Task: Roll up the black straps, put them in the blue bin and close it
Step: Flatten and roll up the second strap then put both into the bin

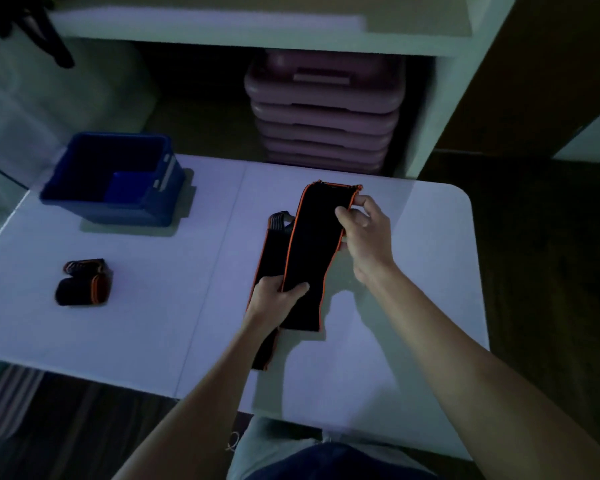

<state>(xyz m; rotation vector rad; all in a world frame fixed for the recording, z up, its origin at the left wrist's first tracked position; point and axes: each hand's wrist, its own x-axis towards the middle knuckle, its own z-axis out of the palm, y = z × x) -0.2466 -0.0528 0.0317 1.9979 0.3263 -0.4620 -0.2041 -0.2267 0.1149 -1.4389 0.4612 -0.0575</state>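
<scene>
At the desk's (413, 289) centre, the left hand (274, 299) clamps the orange-edged black strap (312, 251) low, the right hand (364, 233) pinches its top fold. It looks soft and limp; best rolled from the fold. At ten o'clock sits the open blue bin (80, 192), one rolled strap (84, 282) at nine.

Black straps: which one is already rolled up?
The rolled strap lying alone on the table's left, near the blue bin; the other strap is held flat in both hands.
</scene>
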